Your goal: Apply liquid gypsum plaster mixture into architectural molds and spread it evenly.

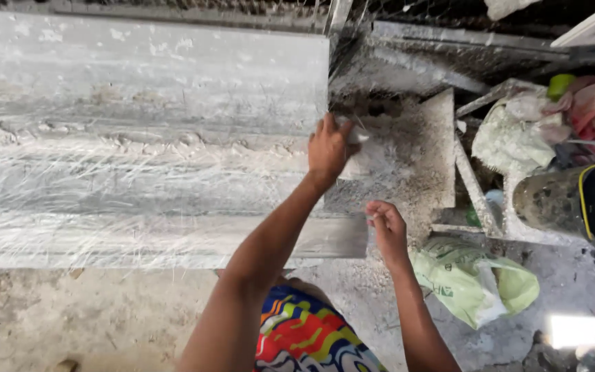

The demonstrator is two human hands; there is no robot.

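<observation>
I'm pressing my left hand [328,148] against the end of a long grey slab [146,138] that's wrapped in clear plastic film [105,200], fingers curled round a small whitish piece [354,134] right at the slab's end edge. Can't really tell what that piece is, it's mostly hidden behind my fingers. My right hand [385,227] is hovering lower down, just past the slab's near corner, fingertips pinched together on something tiny and pale, too small to make out. The two hands are near each other but not touching.

The slab is lying across the left and middle of the view on a dusty concrete floor [70,317], its end sitting beside a patch of gritty grey rubble [414,165]. Off to my right there's a crumpled light green plastic bag [476,279] lying on the floor just beside my right forearm, a bundle of whitish bags [511,131] further up, and a dirty cylindrical tool with a black and yellow end [580,200] resting near the right edge. My bright patterned shorts [304,337] are showing at the bottom.
</observation>
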